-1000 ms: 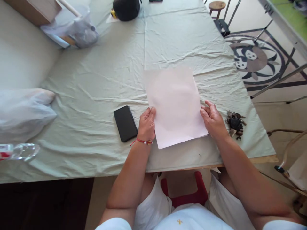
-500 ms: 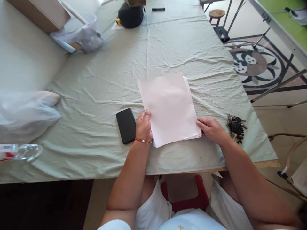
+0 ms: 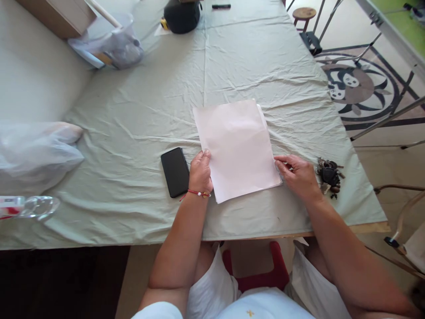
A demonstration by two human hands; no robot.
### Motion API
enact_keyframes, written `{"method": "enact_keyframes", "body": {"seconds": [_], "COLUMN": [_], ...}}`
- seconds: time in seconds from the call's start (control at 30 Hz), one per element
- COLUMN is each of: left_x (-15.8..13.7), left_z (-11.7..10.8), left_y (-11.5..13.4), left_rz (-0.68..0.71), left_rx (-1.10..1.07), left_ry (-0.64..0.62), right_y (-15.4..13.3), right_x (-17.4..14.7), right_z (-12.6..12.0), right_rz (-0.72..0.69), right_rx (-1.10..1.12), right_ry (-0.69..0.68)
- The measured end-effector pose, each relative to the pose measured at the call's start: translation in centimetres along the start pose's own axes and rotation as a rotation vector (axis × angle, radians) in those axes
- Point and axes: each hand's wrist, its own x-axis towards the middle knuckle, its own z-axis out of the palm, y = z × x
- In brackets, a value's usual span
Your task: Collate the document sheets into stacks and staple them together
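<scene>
Pinkish-white paper stack [image 3: 244, 164], left edge grasped by left fingers [image 3: 205, 157]; right fingers [image 3: 284, 159] at right edge, can't tell if gripping. Top sheet [image 3: 235, 141] plain, slightly rippled; lower sheets [image 3: 261, 114] peeking out upper right. Stack over pale green cloth-covered bench [image 3: 149, 97], between black phone [image 3: 175, 173] and keys [image 3: 328, 174].

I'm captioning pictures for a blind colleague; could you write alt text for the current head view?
A person's left hand grips the left edge of a stack of white paper, with the right hand at its right edge, over a pale green tablecloth. A dark phone lies beside the left hand, a bunch of keys beside the right.
</scene>
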Motion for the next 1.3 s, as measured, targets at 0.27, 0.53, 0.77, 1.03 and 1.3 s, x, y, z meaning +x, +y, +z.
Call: {"method": "enact_keyframes", "body": {"seconds": [0.27, 0.53, 0.77, 1.03, 1.3], "left_x": [-0.1, 0.5, 0.8, 0.5, 0.4], "left_z": [0.2, -0.1, -0.5, -0.1, 0.1], "left_y": [-0.2, -0.7, -1.1, -0.9, -0.9], "left_rz": [-0.023, 0.0, 0.039, 0.021, 0.034], "left_rx": [-0.031, 0.009, 0.036, 0.058, 0.08], "left_ry": [0.005, -0.005, -0.015, -0.017, -0.034], "right_y": [0.5, 1.2, 1.3, 1.4, 1.4], "right_x": [-0.2, -0.7, -0.5, -0.4, -0.1], "right_z": [0.0, -0.6, -0.8, -0.5, -0.4], "right_rz": [-0.012, -0.022, -0.046, -0.053, -0.029], "right_rx": [-0.123, -0.156, -0.166, -0.159, -0.167], "right_ry": [-0.028, -0.027, -0.092, -0.069, -0.02]}}
